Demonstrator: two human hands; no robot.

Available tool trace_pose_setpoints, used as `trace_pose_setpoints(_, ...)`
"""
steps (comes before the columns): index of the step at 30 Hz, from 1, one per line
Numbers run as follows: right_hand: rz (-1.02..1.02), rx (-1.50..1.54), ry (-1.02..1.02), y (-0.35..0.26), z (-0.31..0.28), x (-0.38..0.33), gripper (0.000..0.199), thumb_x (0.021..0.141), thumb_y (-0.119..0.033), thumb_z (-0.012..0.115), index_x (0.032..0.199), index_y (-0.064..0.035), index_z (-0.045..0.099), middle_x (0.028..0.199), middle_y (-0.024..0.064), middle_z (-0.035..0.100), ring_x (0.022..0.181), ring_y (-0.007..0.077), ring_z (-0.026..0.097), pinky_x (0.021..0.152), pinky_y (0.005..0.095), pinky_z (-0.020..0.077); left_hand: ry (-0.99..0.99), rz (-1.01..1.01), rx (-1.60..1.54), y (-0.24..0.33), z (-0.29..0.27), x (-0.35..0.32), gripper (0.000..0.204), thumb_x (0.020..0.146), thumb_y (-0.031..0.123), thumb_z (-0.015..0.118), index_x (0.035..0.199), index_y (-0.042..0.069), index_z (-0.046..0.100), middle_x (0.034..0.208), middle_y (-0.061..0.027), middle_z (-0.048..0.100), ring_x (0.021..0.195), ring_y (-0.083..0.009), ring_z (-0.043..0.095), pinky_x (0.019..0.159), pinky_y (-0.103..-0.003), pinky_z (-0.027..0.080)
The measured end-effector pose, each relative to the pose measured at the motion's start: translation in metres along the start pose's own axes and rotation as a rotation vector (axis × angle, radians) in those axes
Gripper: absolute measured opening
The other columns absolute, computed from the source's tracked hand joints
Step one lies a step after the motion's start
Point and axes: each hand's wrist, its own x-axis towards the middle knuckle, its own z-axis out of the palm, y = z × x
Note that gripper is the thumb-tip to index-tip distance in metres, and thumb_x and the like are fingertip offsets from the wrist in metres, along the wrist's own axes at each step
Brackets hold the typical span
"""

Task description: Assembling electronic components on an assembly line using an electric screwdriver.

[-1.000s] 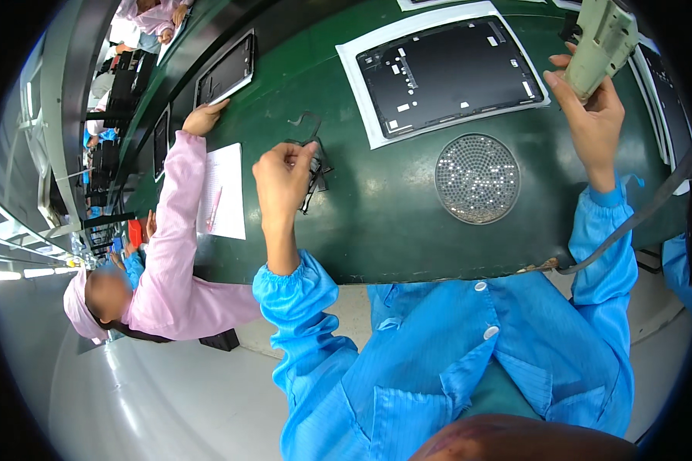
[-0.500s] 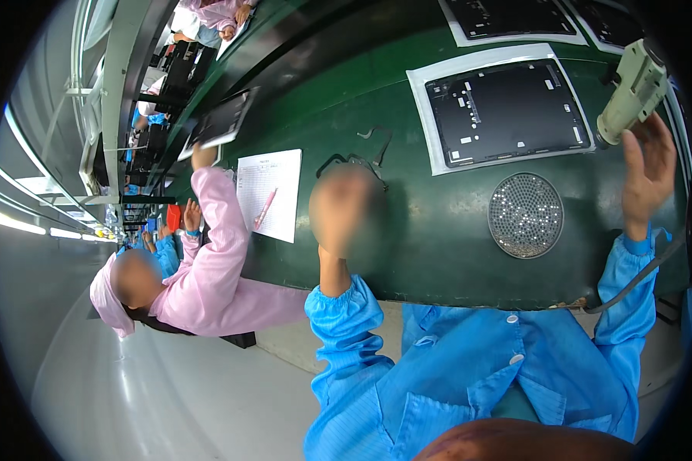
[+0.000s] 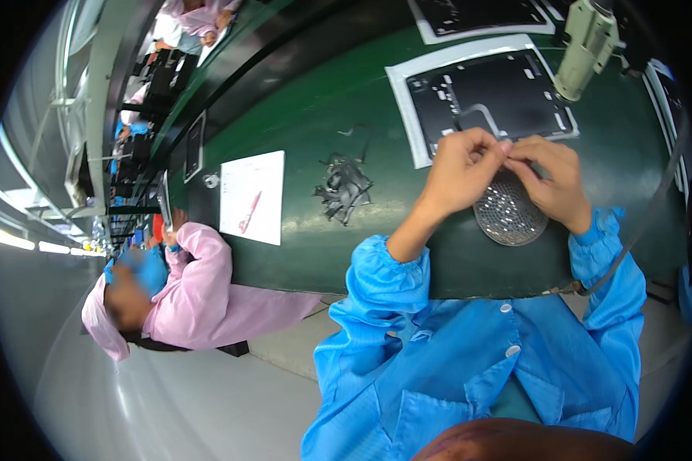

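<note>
My left hand is closed in a pinch, its fingertips meeting those of my right hand, also pinched. From between them rises a thin, curved dark strip, its lower end hidden by the fingers. Both hands hover above a round, clear-looking dish with a shiny, dotted surface. Just beyond the hands lies a flat black panel with small white patches, resting on a white sheet. A tangled heap of similar black strips lies on the green table to the left.
A pale grey-green tool stands by the panel's right side. A cable runs down at right. Left lie a printed sheet and a pink pen. Beyond, a co-worker in pink sits. More panels lie at the back.
My left hand has left the strip heap and moved right; a strip now shows at my fingers. My right hand has come left from beside the tool. The co-worker's arm has drawn back.
</note>
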Motion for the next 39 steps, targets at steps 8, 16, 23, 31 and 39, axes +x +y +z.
trace_pose_setpoints(8, 0.077, -0.209, 0.013, 0.035, -0.009, 0.001, 0.005, 0.076, -0.006, 0.067, 0.08, -0.0035, 0.067, 0.078, 0.0119, 0.068, 0.065, 0.0299, 0.064, 0.056, 0.0368, 0.049, 0.148, 0.26, 0.496, 0.002, -0.009, 0.027, 0.022, 0.088, 0.018, 0.066, 0.087, -0.004, 0.069, 0.073, -0.0117, 0.067, 0.063, -0.0152, 0.062, 0.056, -0.03, 0.047)
trace_pose_setpoints(16, 0.204, -0.304, -0.058, 0.054, -0.012, 0.0, 0.006, 0.079, -0.002, 0.065, 0.084, 0.0011, 0.066, 0.082, 0.0128, 0.065, 0.077, 0.0288, 0.062, 0.067, 0.036, 0.0489, 0.057, 0.323, 0.764, -0.032, -0.015, 0.024, 0.015, 0.076, 0.015, 0.073, 0.084, 0.003, 0.071, 0.081, -0.0106, 0.064, 0.076, -0.0272, 0.061, 0.068, -0.037, 0.048)
trace_pose_setpoints(23, 0.109, -0.248, -0.276, 0.064, -0.007, 0.002, 0.004, 0.078, -0.008, 0.064, 0.081, -0.0071, 0.067, 0.083, 0.0044, 0.063, 0.097, 0.0217, 0.056, 0.087, 0.0383, 0.0391, 0.065, 0.363, 0.85, -0.033, -0.012, 0.023, 0.017, 0.076, 0.016, 0.073, 0.09, 0.006, 0.072, 0.086, -0.0082, 0.064, 0.083, -0.028, 0.06, 0.072, -0.037, 0.048)
trace_pose_setpoints(31, 0.084, -0.261, -0.365, 0.059, -0.016, 0.003, 0.01, 0.073, -0.001, 0.066, 0.083, -0.0034, 0.069, 0.093, 0.0058, 0.058, 0.099, 0.0234, 0.053, 0.087, 0.0365, 0.0381, -0.013, 0.432, 0.833, -0.034, -0.011, 0.027, 0.018, 0.077, 0.007, 0.069, 0.094, 0.009, 0.074, 0.085, -0.0065, 0.062, 0.079, -0.0259, 0.06, 0.068, -0.037, 0.048)
trace_pose_setpoints(39, -0.276, -0.38, -0.075, 0.015, -0.026, 0.004, 0.034, 0.067, 0.007, 0.071, 0.1, 0.0023, 0.063, 0.105, 0.0115, 0.06, 0.099, 0.0263, 0.06, 0.074, 0.0366, 0.0509, -0.061, 0.493, 0.82, -0.031, -0.013, 0.028, 0.023, 0.076, 0.002, 0.067, 0.096, 0.011, 0.074, 0.084, -0.0057, 0.06, 0.078, -0.0251, 0.061, 0.066, -0.036, 0.048)
